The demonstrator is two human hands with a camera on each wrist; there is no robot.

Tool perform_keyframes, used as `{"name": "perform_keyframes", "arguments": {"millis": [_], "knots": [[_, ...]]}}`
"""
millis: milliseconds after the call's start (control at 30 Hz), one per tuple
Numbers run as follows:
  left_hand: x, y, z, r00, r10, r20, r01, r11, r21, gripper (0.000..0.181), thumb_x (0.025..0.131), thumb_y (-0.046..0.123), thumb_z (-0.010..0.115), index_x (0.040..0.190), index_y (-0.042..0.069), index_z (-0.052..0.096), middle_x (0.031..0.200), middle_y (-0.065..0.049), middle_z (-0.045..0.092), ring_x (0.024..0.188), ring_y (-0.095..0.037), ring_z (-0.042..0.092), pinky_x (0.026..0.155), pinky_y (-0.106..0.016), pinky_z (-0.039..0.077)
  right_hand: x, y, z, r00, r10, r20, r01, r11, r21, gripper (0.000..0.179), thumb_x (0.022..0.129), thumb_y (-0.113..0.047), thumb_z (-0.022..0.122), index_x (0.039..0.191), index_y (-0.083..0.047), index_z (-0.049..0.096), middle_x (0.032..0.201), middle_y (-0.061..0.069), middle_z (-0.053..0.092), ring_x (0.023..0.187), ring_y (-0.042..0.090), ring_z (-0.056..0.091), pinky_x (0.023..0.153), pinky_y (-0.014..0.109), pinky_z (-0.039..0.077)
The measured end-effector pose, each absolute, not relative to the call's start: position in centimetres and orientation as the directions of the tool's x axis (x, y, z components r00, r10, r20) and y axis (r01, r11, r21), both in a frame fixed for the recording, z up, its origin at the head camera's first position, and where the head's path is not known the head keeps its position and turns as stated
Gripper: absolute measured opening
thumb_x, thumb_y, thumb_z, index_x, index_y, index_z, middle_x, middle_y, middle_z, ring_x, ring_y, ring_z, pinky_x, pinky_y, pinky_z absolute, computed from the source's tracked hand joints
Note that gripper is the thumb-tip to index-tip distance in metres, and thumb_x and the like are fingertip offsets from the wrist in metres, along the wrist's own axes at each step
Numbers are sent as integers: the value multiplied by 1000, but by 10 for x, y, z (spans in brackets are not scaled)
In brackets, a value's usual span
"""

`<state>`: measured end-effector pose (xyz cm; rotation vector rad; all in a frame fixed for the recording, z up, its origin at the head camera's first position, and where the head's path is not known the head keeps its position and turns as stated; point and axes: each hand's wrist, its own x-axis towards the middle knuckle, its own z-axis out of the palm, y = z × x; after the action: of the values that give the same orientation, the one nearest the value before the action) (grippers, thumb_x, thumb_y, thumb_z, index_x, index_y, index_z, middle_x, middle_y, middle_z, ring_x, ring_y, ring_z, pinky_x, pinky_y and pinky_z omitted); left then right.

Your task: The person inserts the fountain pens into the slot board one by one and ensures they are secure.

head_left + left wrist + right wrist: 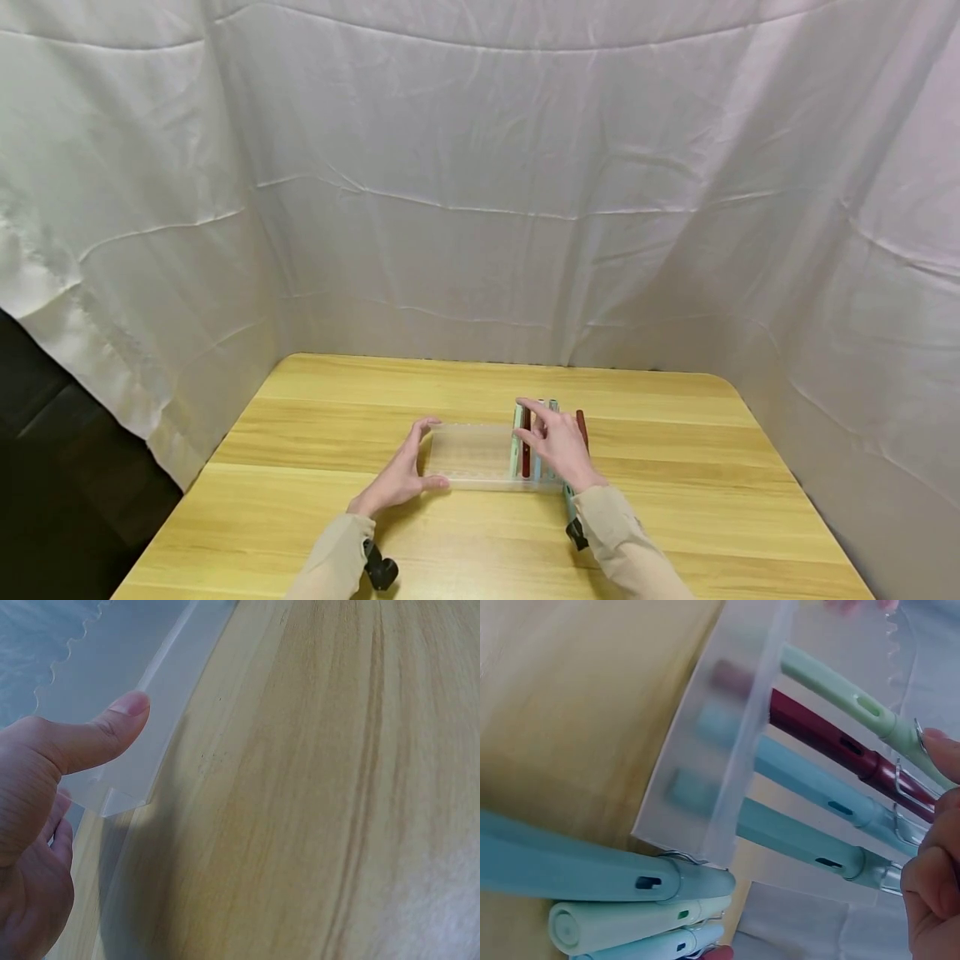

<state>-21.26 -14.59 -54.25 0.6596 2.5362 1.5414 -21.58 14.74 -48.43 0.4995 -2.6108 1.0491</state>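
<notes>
A frosted clear plastic pen tray (471, 457) with a scalloped inner edge lies on the table. My left hand (397, 478) grips its left end, thumb on the near wall and fingers at the far side. Side by side in the tray's right part lie a pale green pen (840, 694), a dark red pen (817, 739), a light blue pen (810, 784) and a teal pen (799, 838). My right hand (562, 446) is over them, index finger extended and apart from the thumb; one fingertip touches the pale green pen at its clip.
Just right of the tray lie more pens: a teal pen (577, 862), a pale green pen (630, 924), a light blue pen (649, 945) and a dark red pen (582, 427). A pale curtain (465, 208) surrounds the wooden table (712, 500).
</notes>
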Motion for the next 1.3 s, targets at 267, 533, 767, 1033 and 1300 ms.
{"name": "perform_keyframes", "arguments": {"millis": [267,533,767,1033,1300], "knots": [[-213,-146,-543,-903,408,135,308,395,866,95,77,16,86,153,9,28,164,-20,26,153,-45,21,123,-69,15,-220,145,-487,-919,-213,331,-382,685,-621,54,89,-18,77,139,-10,60,53,-8,50,41,2,35,46,16,33],[-213,-146,-542,-901,411,139,314,396,863,95,78,15,86,153,8,27,164,-20,26,153,-45,21,124,-68,14,-223,143,-487,-937,-229,264,-347,685,-640,59,90,-19,75,145,-13,54,50,-7,44,40,3,31,44,16,29],[-213,-146,-543,-901,409,146,317,391,864,96,77,15,86,153,8,27,164,-20,26,153,-45,21,124,-68,14,-222,142,-488,-933,-237,269,-357,676,-645,62,92,-19,74,149,-13,49,48,-8,41,39,2,27,45,17,29],[-213,-146,-545,-897,415,150,322,384,865,95,78,16,85,152,7,28,163,-21,26,153,-45,21,123,-69,15,-215,148,-489,-904,-215,370,-416,644,-641,61,93,-24,72,149,-13,50,50,-11,40,43,-1,28,63,20,44],[-213,-147,-545,-893,422,156,329,378,865,95,78,17,85,152,8,27,163,-21,26,152,-46,21,123,-70,15,-209,170,-499,-858,-156,490,-496,505,-707,51,94,-14,71,141,-4,55,53,-9,47,47,-6,33,52,16,42]]}}
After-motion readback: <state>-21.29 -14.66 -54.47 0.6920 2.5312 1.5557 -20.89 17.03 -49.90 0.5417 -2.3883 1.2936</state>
